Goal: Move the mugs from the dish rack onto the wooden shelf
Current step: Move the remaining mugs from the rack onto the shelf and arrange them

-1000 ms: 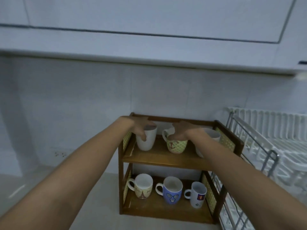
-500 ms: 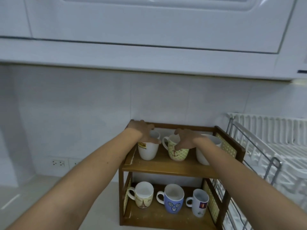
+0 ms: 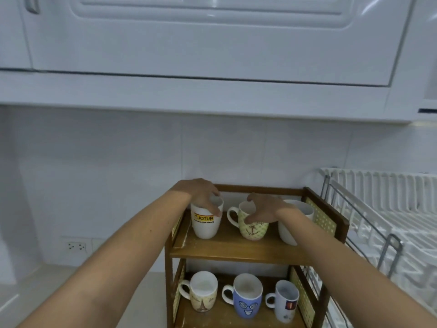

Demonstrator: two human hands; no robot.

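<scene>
The head view shows a wooden shelf [image 3: 236, 250] with 2 tiers standing on a pale surface [image 3: 142, 292] against the wall, with the dish rack [image 3: 378, 209] just beside it on the right. As far as the frame shows, the rack holds no mugs, so the task looks nearly done; part of the rack runs out of view.

The top tier holds 3 mugs: a white logo mug [image 3: 205, 221] at left, a patterned mug [image 3: 253, 228] in the middle, and a plain white mug [image 3: 295, 221] at right, partly hidden by the right forearm. The bottom tier holds 3 more: a cream mug [image 3: 202, 294], a blue face mug [image 3: 247, 298] and a small white mug [image 3: 285, 300].

The left hand [image 3: 201, 192] curls over the logo mug's rim, fingers touching its side. The right hand [image 3: 262, 209] cups the patterned mug's rim, fingers half closed around it. Both mugs stand upright on the tier; probably only letting go is left.
</scene>
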